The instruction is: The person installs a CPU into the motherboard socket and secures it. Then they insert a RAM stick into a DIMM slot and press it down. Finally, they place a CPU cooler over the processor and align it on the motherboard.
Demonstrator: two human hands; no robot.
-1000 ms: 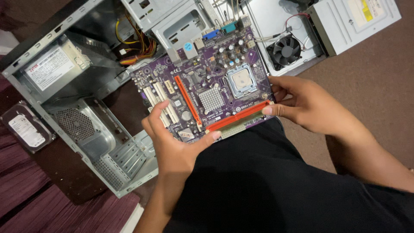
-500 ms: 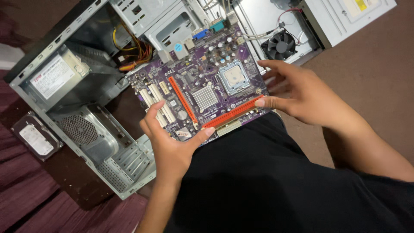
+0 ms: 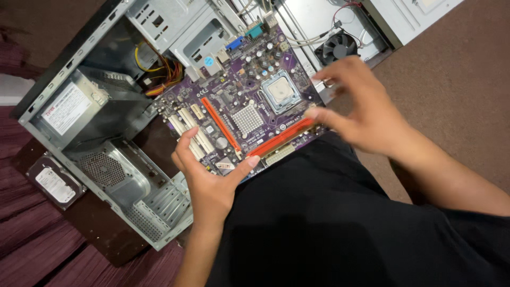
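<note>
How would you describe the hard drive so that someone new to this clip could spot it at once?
Start at the open grey computer case that fills the left of the view, then follow its lower left wall outward. Just outside it a flat hard drive lies on a dark board, well away from both hands. It is the only loose part on that side: a small dark rectangle with a white label on top.

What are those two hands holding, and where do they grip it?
The purple motherboard: left hand pinches its near corner; right hand fingertips touch its right edge.
</note>
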